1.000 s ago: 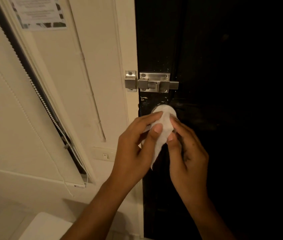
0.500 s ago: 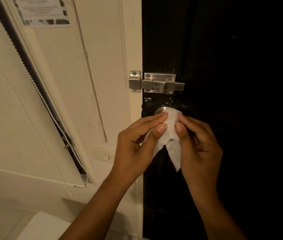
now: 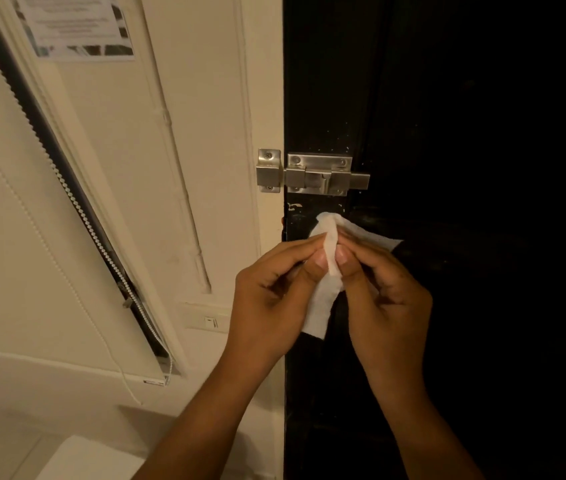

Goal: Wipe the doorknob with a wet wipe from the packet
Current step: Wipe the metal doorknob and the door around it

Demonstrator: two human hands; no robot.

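Dark door (image 3: pixel 447 98), latch edge: left hand (image 3: pixel 267 306) and right hand (image 3: pixel 388 306) are pinching wipe (image 3: pixel 319 306) draped over hidden knob; wiping looks underway, unfinished.

A dim room indoors, likely a home or rented lodging: a dark door (image 3: pixel 447 116) with a metal slide bolt (image 3: pixel 312 174), cream walls, a window blind (image 3: pixel 32 237), a wall switch (image 3: pixel 210 321), a taped printed notice (image 3: pixel 77 26).

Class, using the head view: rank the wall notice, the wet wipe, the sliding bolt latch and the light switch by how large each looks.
1. Wall notice, though cut off at the top
2. Wet wipe, partly hidden by hands
3. Bolt latch, close to the wipe, so unsure
4. Light switch
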